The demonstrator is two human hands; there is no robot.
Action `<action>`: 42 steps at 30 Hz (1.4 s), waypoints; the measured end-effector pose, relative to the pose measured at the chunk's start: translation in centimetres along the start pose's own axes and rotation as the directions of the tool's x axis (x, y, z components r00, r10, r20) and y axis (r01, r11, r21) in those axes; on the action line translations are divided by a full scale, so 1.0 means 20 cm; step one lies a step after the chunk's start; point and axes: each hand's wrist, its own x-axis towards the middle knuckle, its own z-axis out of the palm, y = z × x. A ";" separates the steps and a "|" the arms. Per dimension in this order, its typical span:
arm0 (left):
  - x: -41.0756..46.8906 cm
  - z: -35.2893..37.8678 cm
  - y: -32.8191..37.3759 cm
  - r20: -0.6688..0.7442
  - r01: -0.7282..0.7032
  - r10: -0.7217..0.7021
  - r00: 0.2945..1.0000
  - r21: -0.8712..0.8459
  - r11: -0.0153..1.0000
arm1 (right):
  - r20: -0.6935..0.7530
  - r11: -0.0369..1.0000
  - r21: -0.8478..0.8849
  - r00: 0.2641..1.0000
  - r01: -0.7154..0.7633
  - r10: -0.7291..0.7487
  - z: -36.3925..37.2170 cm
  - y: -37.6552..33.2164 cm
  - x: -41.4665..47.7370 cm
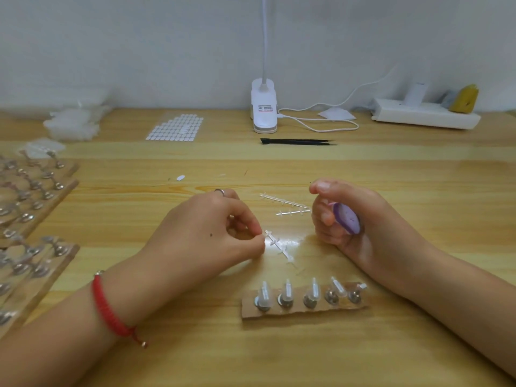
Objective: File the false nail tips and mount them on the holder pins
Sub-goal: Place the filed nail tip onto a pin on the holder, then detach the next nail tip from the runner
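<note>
Pale wooden worktop (pixel 391 169) against a white wall, white clip lamp (pixel 264 107) and black tweezers (pixel 296 141) at the back. Person's left hand (pixel 206 230) pinches one end of a clear plastic nail-tip strip (pixel 280 247), probably to detach a tip; right hand (pixel 377 216) clenches a purple oval file (pixel 346 220), kept ready. Nearest sits a brown card holder (pixel 304 312), its pins carrying clear tips.

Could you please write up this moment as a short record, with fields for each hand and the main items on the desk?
left hand: pinches one end of a clear tip strip
right hand: curled round a purple file
holder: five pins, in front of the hands, between the forearms
spare strips: two, just beyond the hands
tweezers: black, farther back, in front of the lamp
</note>
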 end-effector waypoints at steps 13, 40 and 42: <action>-0.01 0.03 0.02 0.010 -0.058 0.057 0.998 0.198 0.979 | -0.014 0.999 -0.045 1.000 0.003 -0.004 0.01 0.00 -0.01; 0.00 0.04 0.06 0.048 -0.056 0.102 0.994 -0.579 0.814 | -0.033 0.839 -0.516 0.974 0.175 -0.223 0.07 0.02 -0.06; 0.00 0.04 0.07 -0.001 -0.074 0.091 0.996 -0.579 0.812 | -0.044 0.860 -0.482 0.976 0.168 -0.215 0.06 0.01 -0.06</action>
